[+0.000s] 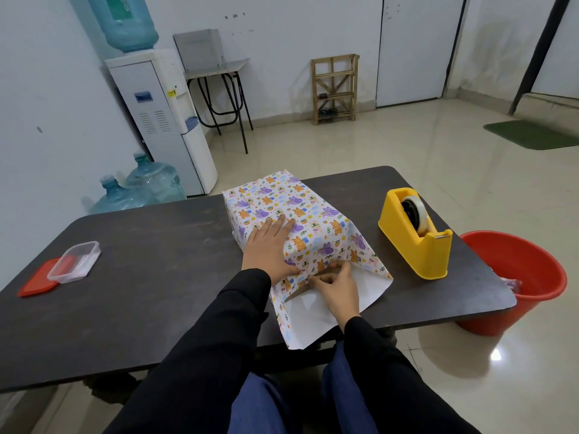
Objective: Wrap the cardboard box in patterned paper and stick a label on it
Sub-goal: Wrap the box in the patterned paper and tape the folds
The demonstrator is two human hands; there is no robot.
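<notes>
Box (pixel 326 272) mostly hidden under paper (pixel 313 211); left hand (pixel 269 249) flat atop, right hand (pixel 336 292) pinching near flap.

Soft, even indoor light, moderately bright. The glossy floor (pixel 376 145) shows pale reflections and 1 sharp glare spot at lower right. Shadows are faint. Wide-angle distortion bows the table (pixel 156 245) edges; focus is sharp throughout.

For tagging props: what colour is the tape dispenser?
Yellow: the tape dispenser, clearest in the head view.
</notes>
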